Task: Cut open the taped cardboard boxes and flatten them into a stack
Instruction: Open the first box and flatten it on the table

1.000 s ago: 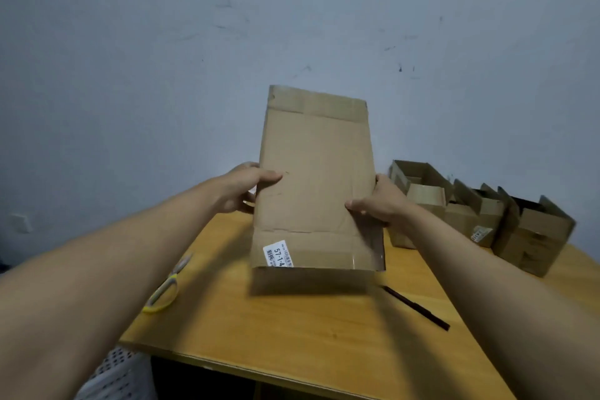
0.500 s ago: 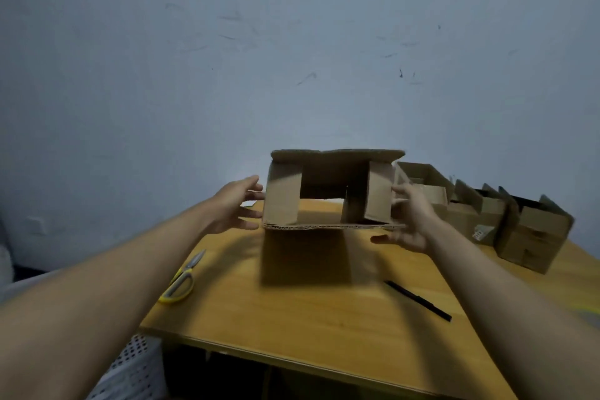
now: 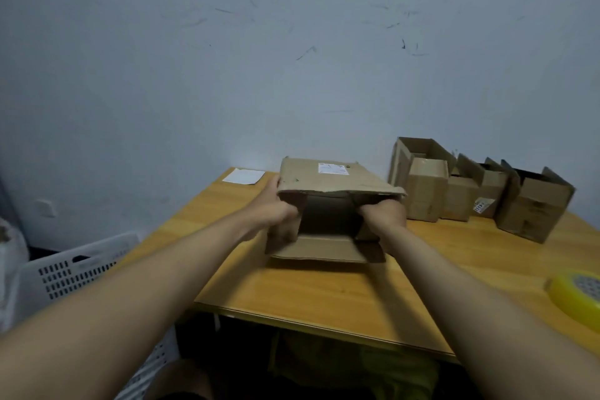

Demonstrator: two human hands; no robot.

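Observation:
A brown cardboard box lies on its side on the wooden table, its open end facing me and a white label on its top face. My left hand grips the left side flap at the open end. My right hand reaches inside the opening and holds the right side flap; its fingers are partly hidden by the top panel. The bottom flap lies flat on the table toward me.
Three opened cardboard boxes stand in a row at the back right. A yellow tape roll sits at the right edge. A white paper lies at the back left. A white slotted crate stands left of the table.
The box went from upright in the air to lying on the table. Both hands moved from its outer sides to the flaps at its open end. My view shifted right.

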